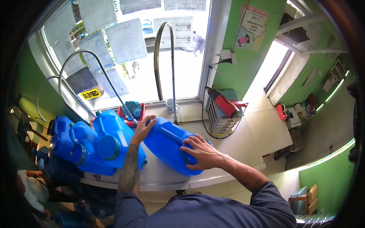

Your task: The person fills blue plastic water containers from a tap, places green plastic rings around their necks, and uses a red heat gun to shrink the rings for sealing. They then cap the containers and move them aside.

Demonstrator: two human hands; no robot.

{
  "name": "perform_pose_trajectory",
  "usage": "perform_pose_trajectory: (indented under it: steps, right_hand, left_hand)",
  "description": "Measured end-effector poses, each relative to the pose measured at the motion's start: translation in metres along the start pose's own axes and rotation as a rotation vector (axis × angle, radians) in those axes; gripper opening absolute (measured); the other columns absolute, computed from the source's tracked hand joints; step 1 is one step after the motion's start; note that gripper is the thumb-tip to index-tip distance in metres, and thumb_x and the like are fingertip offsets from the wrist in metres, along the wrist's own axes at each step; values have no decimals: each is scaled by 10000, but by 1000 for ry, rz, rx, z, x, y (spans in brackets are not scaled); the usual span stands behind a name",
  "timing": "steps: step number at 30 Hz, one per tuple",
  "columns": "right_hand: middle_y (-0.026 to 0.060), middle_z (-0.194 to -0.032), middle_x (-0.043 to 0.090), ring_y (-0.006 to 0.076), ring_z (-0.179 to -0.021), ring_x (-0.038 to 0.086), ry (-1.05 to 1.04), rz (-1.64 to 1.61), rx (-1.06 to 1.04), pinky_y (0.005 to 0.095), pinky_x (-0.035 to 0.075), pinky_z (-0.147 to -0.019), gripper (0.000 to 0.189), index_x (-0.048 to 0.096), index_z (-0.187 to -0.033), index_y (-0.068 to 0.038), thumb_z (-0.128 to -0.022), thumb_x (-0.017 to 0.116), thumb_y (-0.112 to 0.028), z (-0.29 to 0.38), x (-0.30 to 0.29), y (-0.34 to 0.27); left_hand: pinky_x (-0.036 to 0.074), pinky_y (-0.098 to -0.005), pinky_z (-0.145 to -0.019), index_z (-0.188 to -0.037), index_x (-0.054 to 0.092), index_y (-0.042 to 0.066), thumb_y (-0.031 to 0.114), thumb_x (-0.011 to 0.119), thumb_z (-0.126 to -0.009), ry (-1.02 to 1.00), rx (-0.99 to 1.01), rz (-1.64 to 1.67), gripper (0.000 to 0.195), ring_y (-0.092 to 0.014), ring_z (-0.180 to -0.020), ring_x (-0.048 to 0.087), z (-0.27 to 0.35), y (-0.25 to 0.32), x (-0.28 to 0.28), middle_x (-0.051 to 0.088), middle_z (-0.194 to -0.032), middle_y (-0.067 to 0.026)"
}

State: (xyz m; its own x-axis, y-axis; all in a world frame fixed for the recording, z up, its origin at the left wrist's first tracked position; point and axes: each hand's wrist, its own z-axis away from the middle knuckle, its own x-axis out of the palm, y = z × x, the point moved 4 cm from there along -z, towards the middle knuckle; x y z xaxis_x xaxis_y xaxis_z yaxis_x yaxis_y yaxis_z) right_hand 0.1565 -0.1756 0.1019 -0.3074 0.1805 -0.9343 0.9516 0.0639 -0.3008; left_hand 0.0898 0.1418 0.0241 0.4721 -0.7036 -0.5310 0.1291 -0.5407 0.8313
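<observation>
A blue plastic water jug (pixel 168 151) lies tilted on the pale tiled counter (pixel 228 154) in front of me, its moulded handle facing up. My left hand (pixel 144 129) grips its far left end, fingers curled over the small spout there. At the near right end my right hand (pixel 203 152) has hold of the jug around its wide round mouth, which the fingers partly cover. Left of my left forearm stands another blue jug (pixel 112 125) with a wide round cap. Two more jugs, a middle one (pixel 85 148) and a farther one (pixel 62 131), stand beside it.
Curved metal filling pipes, one tall (pixel 172 57) and one lower (pixel 99 62), rise behind the jugs. A red basket (pixel 143 109) holds caps. Near the window is a white mug (pixel 170 106). A red heat gun (pixel 223 102) rests on a drawer unit (pixel 223 122). Another person (pixel 32 188) is at lower left.
</observation>
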Motion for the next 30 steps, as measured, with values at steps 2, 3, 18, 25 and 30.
perform_pose_trajectory:
  steps: [2,3,18,25,30]
  right_hand:
    - [174,-1370,504,374,-1350,435,-52,-13,-99,537,281,-1206,695,580,-1360,-116,-770,771,-428,10,-16,11]
    - [169,-1372,506,368,-1350,439,-78,-37,-125,537,284,-1207,689,582,-1359,-122,-767,775,-419,14,-23,16]
    - [151,-1521,473,384,-1435,415,-5,-278,562,549,307,-1210,826,566,-1396,-149,-714,891,-484,170,-98,139]
    - [228,-1635,264,457,-1511,265,-170,218,648,592,259,-1222,1282,344,-1558,-123,-511,971,-516,282,-140,194]
    - [213,-1584,336,468,-1441,359,-66,260,628,575,327,-1167,1158,361,-1553,-131,-568,929,-348,381,-171,275]
  left_hand:
    - [423,-395,-1118,-1374,628,35,415,657,-988,-64,94,80,542,-302,-1314,586,17,11,7,665,-1334,-203]
    - [368,-399,-1178,-1409,609,32,371,654,-1005,-97,135,94,529,-284,-1390,527,25,17,13,635,-1407,-172]
    - [162,-523,-1258,-1161,736,117,80,678,-888,166,55,294,281,-329,-1465,453,127,141,185,607,-1463,-140]
    - [75,-516,-1266,-1141,734,154,114,728,-890,87,165,402,254,-319,-1506,392,86,222,310,624,-1457,-73]
    - [66,-530,-1261,-1158,717,165,122,704,-912,49,187,399,250,-302,-1516,379,49,275,412,626,-1449,-102]
